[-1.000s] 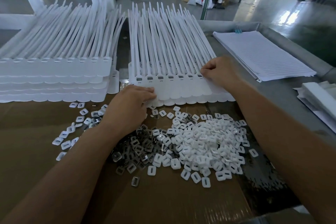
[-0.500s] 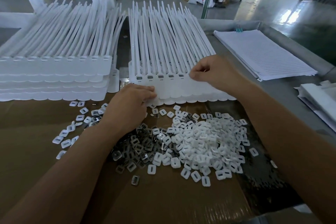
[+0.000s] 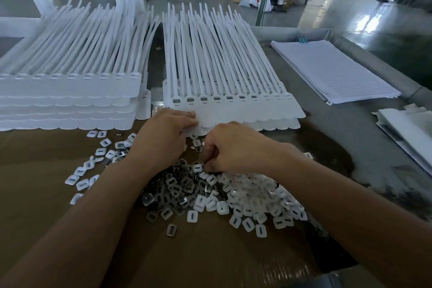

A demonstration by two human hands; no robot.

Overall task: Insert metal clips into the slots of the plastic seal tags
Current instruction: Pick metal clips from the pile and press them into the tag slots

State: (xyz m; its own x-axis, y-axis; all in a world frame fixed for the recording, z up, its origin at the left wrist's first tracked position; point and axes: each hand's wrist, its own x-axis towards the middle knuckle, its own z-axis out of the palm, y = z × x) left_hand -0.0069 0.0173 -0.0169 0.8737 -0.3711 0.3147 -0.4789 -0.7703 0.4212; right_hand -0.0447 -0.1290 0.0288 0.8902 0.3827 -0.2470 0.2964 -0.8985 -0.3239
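A sheet of joined white plastic seal tags (image 3: pixel 236 113) lies on top of a short stack at the table's middle, its straps fanning away from me. Several slots (image 3: pixel 203 99) along its left and middle show grey metal inside; the rightmost ones look white. My left hand (image 3: pixel 163 140) pinches the sheet's near left edge between fingers and thumb. My right hand (image 3: pixel 236 147) is curled, fingertips down in the pile of metal clips and white caps (image 3: pixel 247 196), pinching at a clip. What sits between those fingertips is mostly hidden.
A taller stack of tag sheets (image 3: pixel 70 93) stands at the left. Brown cardboard (image 3: pixel 210 255) covers the near table under the pile. Lined paper sheets (image 3: pixel 334 72) lie at the right, white folded pieces (image 3: pixel 409 128) at the far right edge. A fan pole (image 3: pixel 263 4) stands behind the table.
My right hand left the tag slots and came down toward me into the clip pile. My left hand stayed on the sheet's near edge.
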